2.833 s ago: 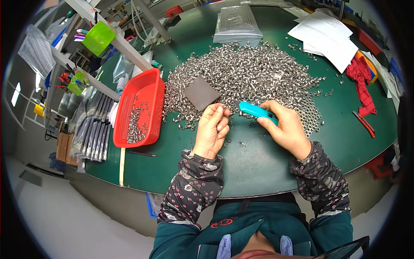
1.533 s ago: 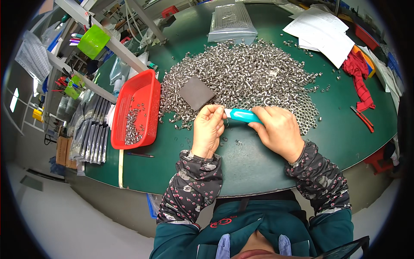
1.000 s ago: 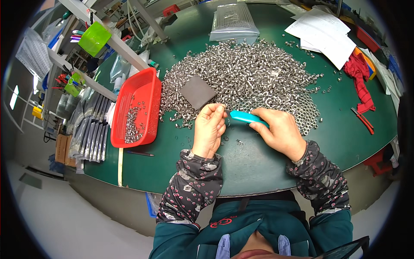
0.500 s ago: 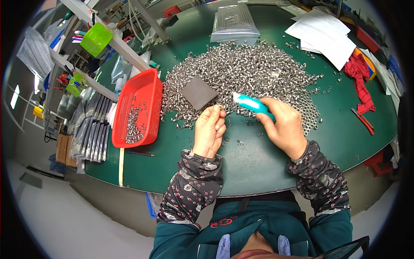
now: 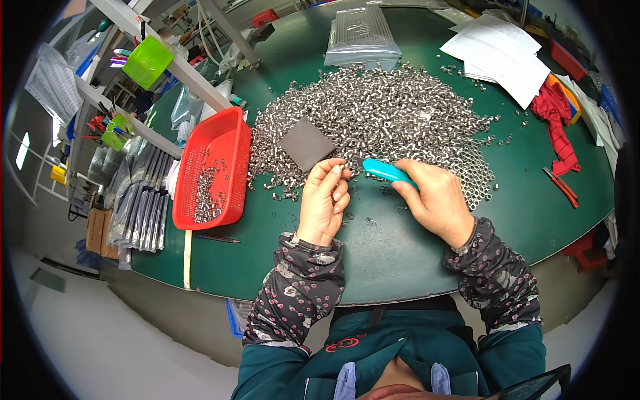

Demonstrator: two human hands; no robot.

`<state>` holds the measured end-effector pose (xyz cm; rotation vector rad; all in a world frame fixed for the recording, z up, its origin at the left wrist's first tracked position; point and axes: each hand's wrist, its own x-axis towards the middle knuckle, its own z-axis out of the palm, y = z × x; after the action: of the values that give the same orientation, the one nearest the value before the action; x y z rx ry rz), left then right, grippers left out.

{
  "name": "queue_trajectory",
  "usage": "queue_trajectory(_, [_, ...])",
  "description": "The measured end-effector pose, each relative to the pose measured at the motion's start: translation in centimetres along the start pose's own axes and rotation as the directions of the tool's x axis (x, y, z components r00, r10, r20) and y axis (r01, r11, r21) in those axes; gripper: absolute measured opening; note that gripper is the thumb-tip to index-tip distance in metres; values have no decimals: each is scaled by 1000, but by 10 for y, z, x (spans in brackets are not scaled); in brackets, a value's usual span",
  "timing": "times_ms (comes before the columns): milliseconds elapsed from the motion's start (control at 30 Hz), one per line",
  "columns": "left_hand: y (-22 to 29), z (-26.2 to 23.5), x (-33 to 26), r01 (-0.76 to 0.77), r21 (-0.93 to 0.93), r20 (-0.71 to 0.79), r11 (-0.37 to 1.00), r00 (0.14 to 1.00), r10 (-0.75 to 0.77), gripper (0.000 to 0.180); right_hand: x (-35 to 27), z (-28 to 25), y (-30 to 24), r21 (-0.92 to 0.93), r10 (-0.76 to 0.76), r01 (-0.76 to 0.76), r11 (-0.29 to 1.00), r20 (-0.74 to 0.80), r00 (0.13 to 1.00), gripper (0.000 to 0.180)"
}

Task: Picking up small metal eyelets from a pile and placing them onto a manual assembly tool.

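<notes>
My left hand [image 5: 324, 199] is closed in a pinch, thumb against fingertips, beside the near edge of a heap of small shiny metal rings [image 5: 393, 100]. Whatever lies between those fingertips is too small to make out. In my right hand [image 5: 437, 200] is a teal utility knife [image 5: 387, 170], gripped with thumb and fingers. Its tip points left, toward the left fingertips, with a small gap between them. A dark grey square block [image 5: 307, 145] rests on the heap's left part, just beyond my left hand.
Left of the heap stands a red plastic basket [image 5: 245, 140] with some rings inside. A pen [image 5: 219, 238] lies near it. Red-handled pliers [image 5: 561, 188], a red cloth [image 5: 557, 123] and white papers [image 5: 497, 50] are on the right. Bagged tubes [image 5: 363, 37] lie at the back.
The knife has turned and tilted in my right hand, its tip now lower and close to the left fingertips. My left hand has barely moved.
</notes>
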<state>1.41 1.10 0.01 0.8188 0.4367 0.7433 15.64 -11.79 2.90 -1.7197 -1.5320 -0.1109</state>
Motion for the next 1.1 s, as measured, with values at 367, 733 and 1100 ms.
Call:
queue_trajectory(367, [1,3,0,-65,150,16,987,998,63,16,1,-4,2,63,79,-91,994,177,981,16])
queue_trajectory(733, [-1,6,-2,-92,264,18,960,996,90,17,1,-5,1,48,100,-112,992,208,973,17])
queue_trajectory(1100, [-2,6,-3,-87,322,-36,943,994,104,17,0,-7,-1,-96,68,-50,994,189,980,18])
